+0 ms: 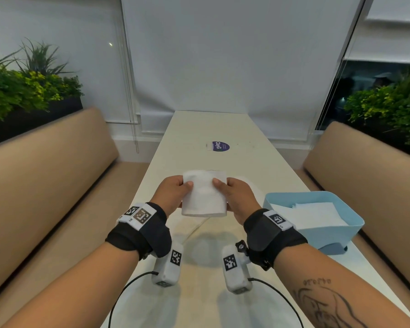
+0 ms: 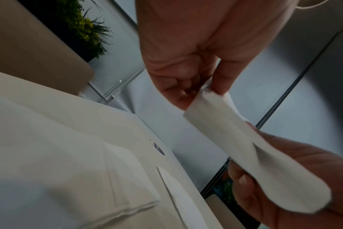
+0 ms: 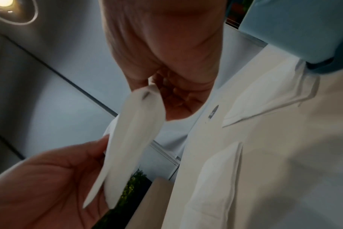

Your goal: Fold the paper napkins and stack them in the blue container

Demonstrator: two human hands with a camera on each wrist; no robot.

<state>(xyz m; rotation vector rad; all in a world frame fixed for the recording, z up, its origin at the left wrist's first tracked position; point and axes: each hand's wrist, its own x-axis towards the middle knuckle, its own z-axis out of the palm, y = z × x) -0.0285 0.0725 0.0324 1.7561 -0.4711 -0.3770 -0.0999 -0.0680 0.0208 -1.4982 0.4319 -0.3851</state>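
Left hand (image 2: 186,49); parted napkin (image 2: 243,145) layers, wrist-only

The left hand (image 2: 186,46) and right hand (image 2: 264,209) pinch a doubled napkin (image 2: 235,139) above the table (image 2: 59,124).

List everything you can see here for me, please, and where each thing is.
held napkin: one, white, folded, in the air between both hands
loose napkins: several, white, flat on the table below the hands
container: one, light blue, on the table's right side
stacked napkins: several, white, inside the container
table: one, cream, long, centre
sticker: one, purple, mid-table
benches: two, tan, either side
plants: two, green, behind the benches
wrist cameras: two, white, under the wrists
left hand: pinches the napkin's left edge
right hand: pinches its right edge
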